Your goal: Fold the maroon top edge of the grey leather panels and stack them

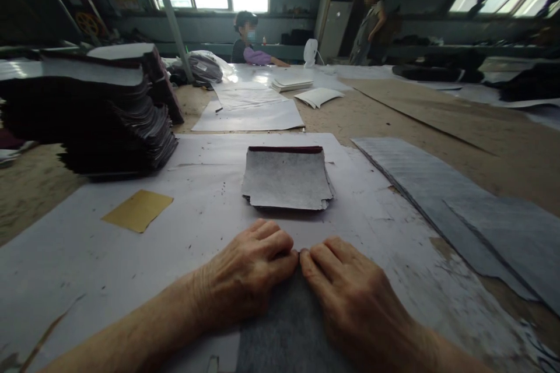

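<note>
My left hand [247, 271] and my right hand [350, 297] lie side by side near the table's front edge, fingertips touching, fingers curled and pressed down on the far edge of a dark grey felt-like piece [289, 332] that runs back under my wrists. Just beyond my fingertips sits a small stack of grey cut pieces [286, 178] with a dark red edge along its far side. Both rest on a scuffed white sheet [210, 210].
A tall pile of dark cut pieces [100, 111] stands at the left. A yellow card [137, 210] lies left of centre. Long grey strips [459, 204] lie at the right. White sheets [249, 113] lie farther back. Two people work at the far end.
</note>
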The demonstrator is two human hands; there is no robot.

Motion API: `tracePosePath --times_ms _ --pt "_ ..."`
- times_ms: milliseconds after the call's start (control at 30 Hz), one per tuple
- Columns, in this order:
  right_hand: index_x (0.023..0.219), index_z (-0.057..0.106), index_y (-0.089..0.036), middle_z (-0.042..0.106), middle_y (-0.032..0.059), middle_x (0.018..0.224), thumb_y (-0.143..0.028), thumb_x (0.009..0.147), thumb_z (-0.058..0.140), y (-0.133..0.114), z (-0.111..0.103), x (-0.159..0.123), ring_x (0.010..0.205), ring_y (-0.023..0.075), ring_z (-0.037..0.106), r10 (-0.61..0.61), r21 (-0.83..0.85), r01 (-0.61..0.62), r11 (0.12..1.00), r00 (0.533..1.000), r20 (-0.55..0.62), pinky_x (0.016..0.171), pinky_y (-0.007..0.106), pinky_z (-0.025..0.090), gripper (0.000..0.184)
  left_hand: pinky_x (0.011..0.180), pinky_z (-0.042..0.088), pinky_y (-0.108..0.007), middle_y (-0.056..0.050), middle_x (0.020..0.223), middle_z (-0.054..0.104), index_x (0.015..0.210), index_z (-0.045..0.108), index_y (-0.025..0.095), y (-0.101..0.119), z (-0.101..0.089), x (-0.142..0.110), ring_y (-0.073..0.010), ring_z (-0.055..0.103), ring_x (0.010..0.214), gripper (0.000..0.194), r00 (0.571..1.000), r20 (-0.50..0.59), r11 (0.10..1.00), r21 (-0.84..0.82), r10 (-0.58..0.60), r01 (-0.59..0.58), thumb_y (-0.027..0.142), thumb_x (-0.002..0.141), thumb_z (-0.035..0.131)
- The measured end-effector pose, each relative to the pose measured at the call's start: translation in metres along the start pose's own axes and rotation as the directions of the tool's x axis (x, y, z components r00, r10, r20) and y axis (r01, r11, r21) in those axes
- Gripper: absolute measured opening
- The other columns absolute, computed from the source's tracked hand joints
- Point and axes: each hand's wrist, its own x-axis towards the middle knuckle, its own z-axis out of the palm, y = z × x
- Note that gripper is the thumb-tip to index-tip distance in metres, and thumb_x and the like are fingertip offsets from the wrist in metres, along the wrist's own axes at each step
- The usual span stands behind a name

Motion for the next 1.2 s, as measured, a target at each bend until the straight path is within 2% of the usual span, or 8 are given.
tracePosePath --times_ms 233,433,533,633,733,833,1033,1200 --pt "0.083 0.064 -0.009 0.058 0.0079 0.072 -0.004 0.086 0.028 0.002 0.002 -0.003 0.066 0.0180 0.051 -0.067 -0.039 0.066 0.997 0.998 -0.016 0.059 0.031 0.047 0.037 0.063 0.045 -0.027 -0.006 0.082 0.055 0.096 0.058 0.013 -0.012 -0.012 -0.019 -0.0135 0.045 0.072 0.029 0.995 -0.070 0.993 -0.101 -0.070 0.063 -0.001 0.079 0.039" --pt "0.101 0.061 -0.007 0.060 0.0062 0.075 -0.003 0.086 0.028 0.003 -0.001 -0.001 0.065 0.0167 0.052 -0.091 -0.052 0.093 0.994 0.995 0.042 0.057 0.028 0.048 0.036 0.063 0.045 -0.029 -0.008 0.080 0.055 0.092 0.058 0.011 -0.013 -0.014 -0.025 -0.0144 0.045 0.071 0.029 0.997 -0.074 0.997 -0.076 -0.038 0.032 -0.003 0.075 0.039" --pt "0.099 0.062 -0.007 0.061 0.0078 0.078 0.000 0.083 0.027 0.000 -0.004 0.005 0.065 0.0168 0.053 -0.122 -0.108 0.131 0.985 0.989 0.087 0.056 0.027 0.047 0.039 0.064 0.044 -0.031 -0.008 0.078 0.054 0.088 0.058 0.010 -0.009 -0.014 -0.023 -0.0157 0.044 0.070 0.025 0.999 -0.049 1.000 -0.022 -0.022 0.021 -0.001 0.075 0.040" --pt "0.087 0.064 -0.007 0.061 0.0099 0.075 0.002 0.079 0.028 -0.005 -0.004 0.016 0.064 0.0181 0.053 -0.145 -0.179 0.159 0.971 0.985 0.091 0.055 0.029 0.047 0.039 0.063 0.043 -0.032 -0.008 0.076 0.053 0.085 0.058 0.010 -0.006 -0.013 -0.022 -0.0162 0.044 0.070 0.023 1.000 -0.026 1.000 0.029 -0.008 0.009 0.001 0.077 0.038" --pt "0.077 0.063 -0.010 0.058 0.0088 0.070 -0.001 0.081 0.030 -0.009 0.003 0.023 0.065 0.0180 0.051 -0.126 -0.051 0.127 0.991 0.992 0.027 0.056 0.030 0.046 0.035 0.062 0.042 -0.031 -0.007 0.074 0.053 0.081 0.058 0.011 -0.006 -0.012 -0.023 -0.0158 0.043 0.068 0.022 0.999 -0.041 0.999 0.041 -0.013 0.014 0.001 0.077 0.038" --pt "0.084 0.063 -0.009 0.056 0.0085 0.071 -0.003 0.084 0.030 -0.007 0.012 0.024 0.065 0.0168 0.049 -0.112 0.112 0.112 0.987 0.994 -0.007 0.055 0.028 0.046 0.034 0.064 0.043 -0.032 -0.007 0.078 0.055 0.085 0.058 0.011 -0.009 -0.014 -0.026 -0.0157 0.044 0.069 0.023 0.997 -0.052 0.999 -0.010 -0.049 0.049 0.002 0.077 0.039" --pt "0.093 0.063 -0.005 0.058 0.0110 0.079 -0.005 0.086 0.032 -0.003 0.016 0.018 0.069 0.0172 0.050 -0.151 0.098 0.152 0.984 0.988 -0.016 0.059 0.028 0.048 0.032 0.066 0.044 -0.028 -0.006 0.081 0.056 0.094 0.060 0.012 -0.016 -0.023 -0.037 -0.0135 0.047 0.072 0.028 0.982 -0.061 0.974 -0.145 -0.182 0.171 0.000 0.076 0.042" --pt "0.100 0.062 -0.007 0.058 0.0086 0.078 -0.004 0.084 0.036 0.000 0.017 0.016 0.071 0.0171 0.051 -0.122 0.127 0.125 0.984 0.992 -0.032 0.061 0.028 0.048 0.030 0.062 0.042 -0.030 -0.006 0.077 0.056 0.090 0.061 0.011 -0.015 -0.024 -0.038 -0.0144 0.045 0.068 0.026 0.990 -0.073 0.991 -0.073 -0.120 0.115 0.001 0.075 0.042"
